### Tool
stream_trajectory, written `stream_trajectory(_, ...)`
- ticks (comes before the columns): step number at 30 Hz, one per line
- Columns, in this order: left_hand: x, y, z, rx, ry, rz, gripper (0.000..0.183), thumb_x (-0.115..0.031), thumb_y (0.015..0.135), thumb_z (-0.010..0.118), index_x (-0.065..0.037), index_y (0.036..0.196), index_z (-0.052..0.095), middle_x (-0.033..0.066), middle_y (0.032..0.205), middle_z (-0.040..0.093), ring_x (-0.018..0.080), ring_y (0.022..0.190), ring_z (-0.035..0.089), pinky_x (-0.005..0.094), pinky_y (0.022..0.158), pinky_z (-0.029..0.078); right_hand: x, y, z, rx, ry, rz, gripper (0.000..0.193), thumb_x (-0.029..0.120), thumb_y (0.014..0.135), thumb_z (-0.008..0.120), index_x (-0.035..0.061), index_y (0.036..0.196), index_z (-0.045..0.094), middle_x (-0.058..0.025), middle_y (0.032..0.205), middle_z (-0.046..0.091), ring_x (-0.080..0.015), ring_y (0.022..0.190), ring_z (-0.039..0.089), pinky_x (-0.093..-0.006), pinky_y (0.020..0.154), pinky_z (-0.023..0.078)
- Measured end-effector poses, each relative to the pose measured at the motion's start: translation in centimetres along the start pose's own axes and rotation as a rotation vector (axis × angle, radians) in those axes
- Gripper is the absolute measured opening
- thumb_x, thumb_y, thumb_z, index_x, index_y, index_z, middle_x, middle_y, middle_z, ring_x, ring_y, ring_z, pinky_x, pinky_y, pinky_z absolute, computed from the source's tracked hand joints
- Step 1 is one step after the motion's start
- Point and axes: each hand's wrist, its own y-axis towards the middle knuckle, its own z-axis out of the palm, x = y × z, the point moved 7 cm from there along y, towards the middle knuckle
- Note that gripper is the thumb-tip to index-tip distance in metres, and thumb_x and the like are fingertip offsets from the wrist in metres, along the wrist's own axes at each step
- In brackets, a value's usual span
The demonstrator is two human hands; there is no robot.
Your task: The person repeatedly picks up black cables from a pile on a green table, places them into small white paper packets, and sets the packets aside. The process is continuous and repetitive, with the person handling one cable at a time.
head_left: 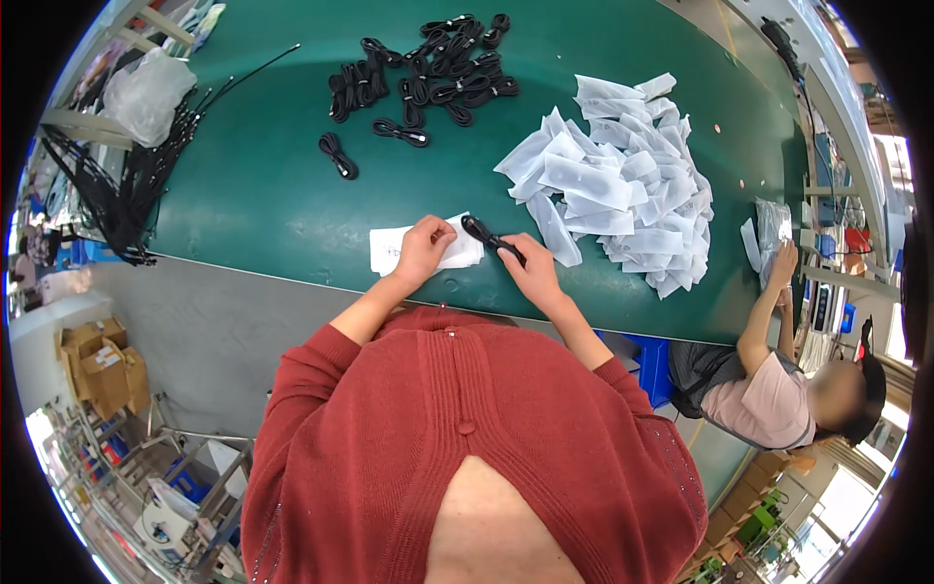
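Note:
A folded bundle of black cable (479, 231) is gripped at its near end by my right hand (531, 268), fingers closed round it. Just left of it, flat white pouches (385, 255) lie stacked near the table's front edge. My left hand (426, 247) rests over this stack, its thumb and fingers pinching at the top pouch's upper part. The cable's far end reaches over the stack's right edge. Farther off on the green table (263, 195) are more bundled black cables (448, 58), with one bundle (338, 156) lying apart.
A heap of pale, translucent pouches (623, 185) covers the right side. Loose black cables (146, 185) hang over the left edge beside a clear plastic bag (151, 92). At the far right a seated co-worker (754, 399) handles a clear bag (773, 229). Cardboard boxes (107, 365) stand at lower left.

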Motion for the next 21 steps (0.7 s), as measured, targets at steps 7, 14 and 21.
stream_trajectory(7, -0.1, -0.1, -0.2, -0.009, -0.097, -0.003, 0.007, -0.004, 0.084, 0.067, 0.0, 0.088, 0.062, 0.0076, 0.084, 0.061, 0.0158, 0.074, 0.058, 0.0274, 0.068, 0.047, -1.1, -1.0, 0.9, 0.158, 0.073, 0.174, 0.021, 0.017, 0.088, 0.063, -0.0006, 0.099, 0.065, -0.0131, 0.087, 0.064, -0.0261, 0.074, 0.06, -0.0339, 0.068, 0.047)
stream_trajectory(14, -3.9, -0.6, 0.2, 0.119, 0.043, 0.276, 0.007, -0.002, 0.082, 0.067, -0.002, 0.086, 0.061, 0.0086, 0.09, 0.061, 0.022, 0.081, 0.059, 0.0312, 0.07, 0.049, -1.4, -0.9, 1.4, 0.265, 0.009, 0.209, 0.024, 0.02, 0.087, 0.065, 0.0036, 0.104, 0.067, -0.0095, 0.082, 0.061, -0.0179, 0.069, 0.057, -0.031, 0.062, 0.045)
stream_trajectory(21, -4.6, -0.4, -1.0, 0.053, 0.064, 0.212, 0.008, -0.002, 0.08, 0.068, -0.003, 0.083, 0.061, 0.0081, 0.093, 0.063, 0.0262, 0.089, 0.058, 0.0335, 0.076, 0.048, 5.2, -0.5, 0.5, 0.1, -0.296, -0.34, 0.024, 0.01, 0.081, 0.069, 0.0067, 0.105, 0.064, -0.0104, 0.09, 0.055, -0.028, 0.072, 0.059, -0.0356, 0.067, 0.049)
